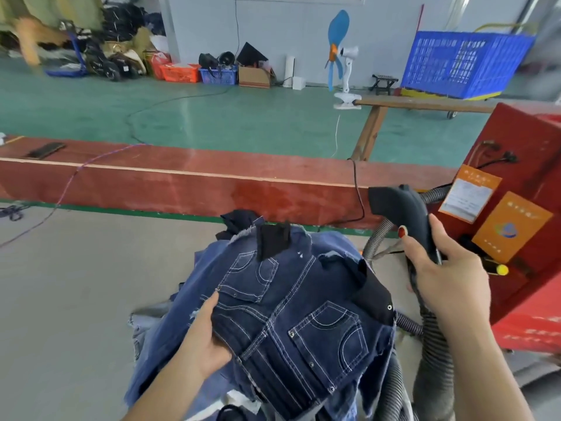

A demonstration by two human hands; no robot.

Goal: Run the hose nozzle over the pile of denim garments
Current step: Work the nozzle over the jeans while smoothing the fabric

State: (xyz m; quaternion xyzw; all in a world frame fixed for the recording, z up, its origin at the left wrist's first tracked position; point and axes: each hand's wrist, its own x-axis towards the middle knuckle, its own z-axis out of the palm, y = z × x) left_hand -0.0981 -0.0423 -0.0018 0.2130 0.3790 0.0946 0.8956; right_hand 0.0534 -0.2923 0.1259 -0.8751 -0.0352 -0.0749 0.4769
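Your right hand (pixel 449 268) grips the black hose nozzle (pixel 397 205), raised right of the denim pile (pixel 288 314); your left hand (pixel 203 335) clutches the pile's edge. Beyond the pile: grey tabletop (pixel 76 284), red bench (pixel 182 180), green floor (pixel 212 117).

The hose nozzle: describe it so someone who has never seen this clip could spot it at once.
Start at the big red machine on the right with orange labels. Just left of it, the right hand grips the hose nozzle, held above the far right edge of the denim pile. Unlike the ribbed grey hoses below it, it is smooth, black and curved, with a wide mouth pointing left.
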